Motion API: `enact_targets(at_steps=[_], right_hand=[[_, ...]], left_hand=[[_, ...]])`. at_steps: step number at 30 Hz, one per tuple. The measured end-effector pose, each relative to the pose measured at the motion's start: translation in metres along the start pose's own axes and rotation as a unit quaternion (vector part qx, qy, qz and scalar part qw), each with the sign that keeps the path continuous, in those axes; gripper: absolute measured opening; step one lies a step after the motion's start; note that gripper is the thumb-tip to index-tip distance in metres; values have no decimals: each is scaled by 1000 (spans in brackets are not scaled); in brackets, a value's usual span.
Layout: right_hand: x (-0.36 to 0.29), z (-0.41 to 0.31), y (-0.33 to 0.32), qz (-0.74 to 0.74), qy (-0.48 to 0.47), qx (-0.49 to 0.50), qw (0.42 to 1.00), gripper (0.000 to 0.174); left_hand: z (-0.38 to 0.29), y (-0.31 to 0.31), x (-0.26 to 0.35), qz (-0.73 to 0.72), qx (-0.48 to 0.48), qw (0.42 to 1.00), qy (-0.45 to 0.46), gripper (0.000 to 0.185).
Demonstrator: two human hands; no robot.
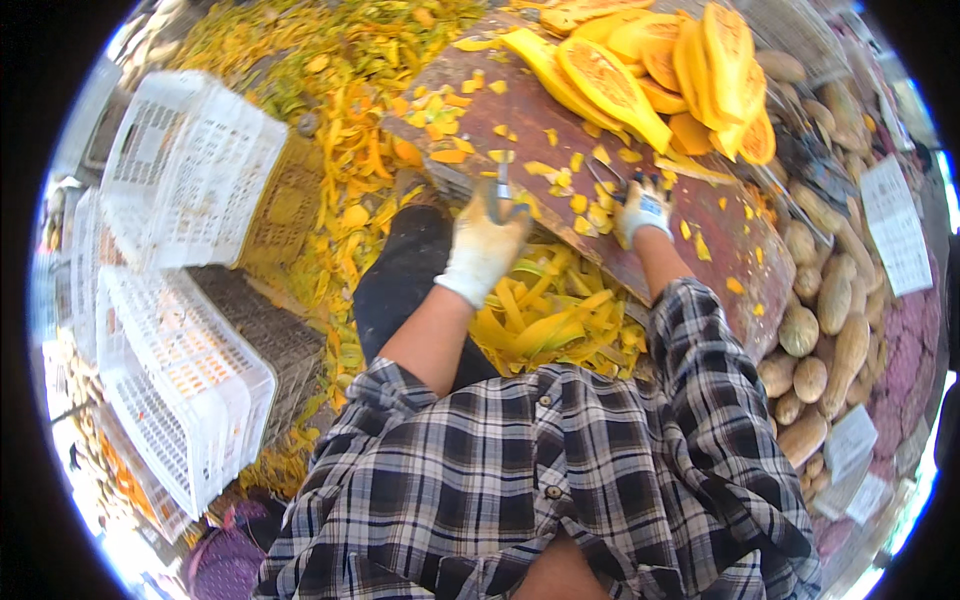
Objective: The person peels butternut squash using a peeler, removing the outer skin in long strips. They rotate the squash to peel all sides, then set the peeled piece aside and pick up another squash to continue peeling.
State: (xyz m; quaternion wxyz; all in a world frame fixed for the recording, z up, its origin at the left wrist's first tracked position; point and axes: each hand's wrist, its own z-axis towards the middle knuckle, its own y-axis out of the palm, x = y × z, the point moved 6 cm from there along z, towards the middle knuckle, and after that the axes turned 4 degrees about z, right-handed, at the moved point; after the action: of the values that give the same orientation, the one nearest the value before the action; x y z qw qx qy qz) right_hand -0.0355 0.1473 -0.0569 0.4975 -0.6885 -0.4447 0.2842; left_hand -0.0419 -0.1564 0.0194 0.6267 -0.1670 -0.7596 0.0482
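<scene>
My left hand [486, 236], in a white work glove stained yellow, grips a knife [503, 169] whose thin blade points away over a reddish-brown board [705, 247]. Similarly gloved, my right hand [645, 208] is low over the board, its dark-tipped fingers beside a thin metal tool [606, 171]; whether they hold it is unclear. Peeled, halved orange squashes [611, 90] are piled at the board's far side, some showing seedy flesh. Small peel scraps [585, 204] lie scattered between and around my hands.
Long peelings [551, 315] lie below the board's near edge, and more cover the ground to the left. White plastic crates [187, 172] stand at the left. Whole tan squashes [836, 292] and papers [896, 225] lie at the right.
</scene>
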Motion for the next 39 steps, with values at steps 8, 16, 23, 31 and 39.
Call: enact_targets(at_steps=[8, 16, 23, 31, 39], right_hand=[[108, -45, -8, 43, 63, 228, 971, 61], [143, -180, 95, 468, -15, 229, 853, 40], [153, -191, 190, 509, 201, -135, 826, 71], [183, -153, 215, 449, 92, -164, 873, 87], [193, -179, 302, 629, 266, -295, 668, 78]], left_hand=[[5, 49, -6, 269, 8, 962, 31, 47], [26, 109, -24, 218, -111, 966, 90, 46], [-47, 60, -75, 427, -12, 904, 5, 61], [-118, 66, -99, 466, 14, 846, -257, 89], [-140, 72, -152, 371, 60, 858, -350, 103]])
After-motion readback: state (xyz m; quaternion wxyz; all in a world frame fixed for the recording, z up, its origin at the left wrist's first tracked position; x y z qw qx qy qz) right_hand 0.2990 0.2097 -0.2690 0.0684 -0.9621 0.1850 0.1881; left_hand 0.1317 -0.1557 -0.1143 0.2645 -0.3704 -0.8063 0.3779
